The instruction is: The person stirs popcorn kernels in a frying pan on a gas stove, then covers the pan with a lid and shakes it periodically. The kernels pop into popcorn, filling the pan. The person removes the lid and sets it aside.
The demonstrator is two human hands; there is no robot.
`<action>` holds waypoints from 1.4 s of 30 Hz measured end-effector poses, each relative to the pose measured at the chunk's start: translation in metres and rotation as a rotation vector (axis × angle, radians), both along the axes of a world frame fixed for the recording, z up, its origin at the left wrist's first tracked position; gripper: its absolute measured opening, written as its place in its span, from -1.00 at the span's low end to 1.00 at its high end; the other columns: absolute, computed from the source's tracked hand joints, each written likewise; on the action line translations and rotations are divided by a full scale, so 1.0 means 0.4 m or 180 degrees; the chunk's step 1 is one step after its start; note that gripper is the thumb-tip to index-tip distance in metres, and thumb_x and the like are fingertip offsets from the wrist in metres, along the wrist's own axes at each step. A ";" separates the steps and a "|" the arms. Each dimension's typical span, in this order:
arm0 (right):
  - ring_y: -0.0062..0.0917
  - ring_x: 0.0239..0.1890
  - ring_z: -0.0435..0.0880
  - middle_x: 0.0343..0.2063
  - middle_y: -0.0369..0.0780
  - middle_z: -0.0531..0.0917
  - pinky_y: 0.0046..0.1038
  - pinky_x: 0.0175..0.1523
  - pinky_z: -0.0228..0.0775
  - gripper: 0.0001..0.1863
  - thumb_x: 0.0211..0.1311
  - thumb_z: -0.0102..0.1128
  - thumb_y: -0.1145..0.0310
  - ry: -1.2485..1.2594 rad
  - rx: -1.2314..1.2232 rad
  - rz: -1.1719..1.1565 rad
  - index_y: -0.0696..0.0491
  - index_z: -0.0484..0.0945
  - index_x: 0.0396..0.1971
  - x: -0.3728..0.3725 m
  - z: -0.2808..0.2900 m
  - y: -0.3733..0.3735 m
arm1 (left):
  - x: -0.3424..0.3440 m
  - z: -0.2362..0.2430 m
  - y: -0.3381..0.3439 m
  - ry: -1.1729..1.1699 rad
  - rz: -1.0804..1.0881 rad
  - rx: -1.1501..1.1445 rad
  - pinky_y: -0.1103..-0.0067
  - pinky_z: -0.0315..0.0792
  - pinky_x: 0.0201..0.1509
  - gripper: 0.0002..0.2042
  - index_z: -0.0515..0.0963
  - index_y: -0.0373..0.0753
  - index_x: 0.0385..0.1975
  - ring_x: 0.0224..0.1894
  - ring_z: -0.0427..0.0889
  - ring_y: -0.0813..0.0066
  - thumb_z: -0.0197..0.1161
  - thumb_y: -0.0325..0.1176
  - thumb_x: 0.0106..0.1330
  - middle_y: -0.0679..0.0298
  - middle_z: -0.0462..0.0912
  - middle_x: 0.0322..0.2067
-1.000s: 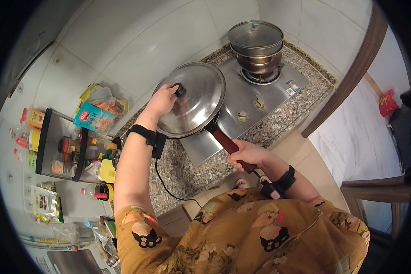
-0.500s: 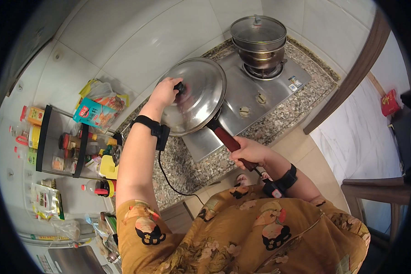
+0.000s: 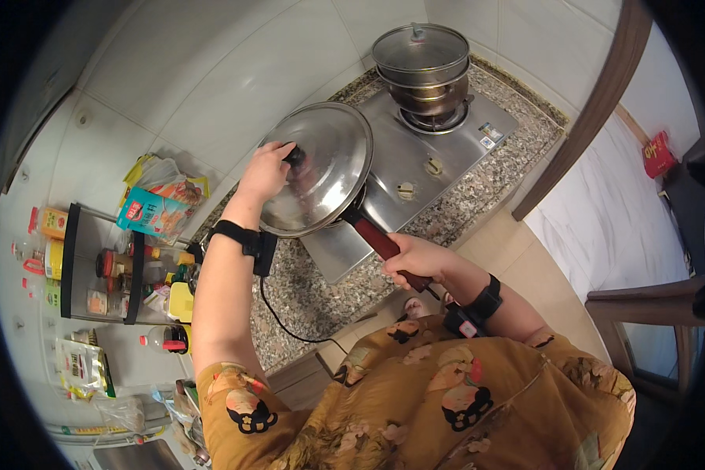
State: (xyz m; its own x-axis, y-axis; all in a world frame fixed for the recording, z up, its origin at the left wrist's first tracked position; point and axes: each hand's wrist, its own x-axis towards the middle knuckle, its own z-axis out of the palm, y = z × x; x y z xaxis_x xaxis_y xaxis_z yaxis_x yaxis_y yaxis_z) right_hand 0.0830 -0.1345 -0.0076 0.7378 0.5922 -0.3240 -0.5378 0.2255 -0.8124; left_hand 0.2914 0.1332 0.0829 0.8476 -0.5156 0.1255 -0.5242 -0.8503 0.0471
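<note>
Since a second ago your left hand [image 3: 265,171] has kept its fingers closed on the dark knob of the round steel lid [image 3: 321,168], which seems tilted a touch higher over the pan. Your right hand [image 3: 417,258] is wrapped fully around the red pan handle [image 3: 380,244] at the stove [image 3: 415,168]. You look mid-lift; steady the smooth, shiny dome as it clears the rim.

Stacked steel pots [image 3: 423,66], spice rack [image 3: 102,266] alongside.
</note>
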 end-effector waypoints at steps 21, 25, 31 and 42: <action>-0.66 -0.69 0.44 -0.65 -0.31 0.44 -0.53 -0.63 0.32 -0.60 0.14 0.13 0.62 0.0173 0.0189 0.0096 0.17 0.21 -0.05 0.042 -0.025 0.019 | -0.002 0.008 -0.001 -0.0064 0.0412 0.0859 0.12 0.30 0.23 -0.50 0.44 -0.06 0.24 0.33 0.29 0.19 0.22 -0.44 0.25 0.30 0.43 0.22; -0.66 -0.68 0.45 -0.63 -0.31 0.44 -0.53 -0.62 0.33 -0.59 0.16 0.14 0.61 0.0152 0.0167 0.0189 0.17 0.21 -0.03 0.045 -0.032 0.011 | -0.026 0.023 -0.028 -0.0028 0.0515 0.1010 0.10 0.26 0.29 -0.50 0.43 -0.04 0.25 0.35 0.26 0.18 0.20 -0.44 0.26 0.28 0.41 0.24; -0.61 -0.72 0.42 -0.69 -0.27 0.47 -0.48 -0.65 0.31 -0.69 0.10 0.15 0.55 0.0146 0.0140 -0.0056 0.18 0.28 -0.18 0.047 -0.030 0.012 | -0.021 0.019 -0.022 -0.0060 0.0488 0.0999 0.08 0.26 0.28 -0.51 0.44 -0.05 0.24 0.35 0.26 0.17 0.20 -0.46 0.26 0.32 0.42 0.23; -0.62 -0.72 0.42 -0.70 -0.29 0.46 -0.49 -0.64 0.32 -0.69 0.09 0.15 0.56 0.0151 0.0191 0.0017 0.17 0.29 -0.17 0.048 -0.041 0.015 | -0.022 0.016 -0.011 -0.0029 0.0465 0.0968 0.08 0.25 0.29 -0.50 0.44 -0.04 0.24 0.35 0.26 0.11 0.20 -0.47 0.26 0.30 0.42 0.23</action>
State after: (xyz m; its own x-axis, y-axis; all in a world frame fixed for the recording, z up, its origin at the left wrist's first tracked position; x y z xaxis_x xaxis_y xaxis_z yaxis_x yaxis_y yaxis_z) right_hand 0.1023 -0.1285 -0.0239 0.7192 0.6155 -0.3224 -0.5767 0.2700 -0.7710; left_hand 0.2827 0.1290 0.0894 0.9148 -0.4038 -0.0075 -0.3951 -0.8908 -0.2244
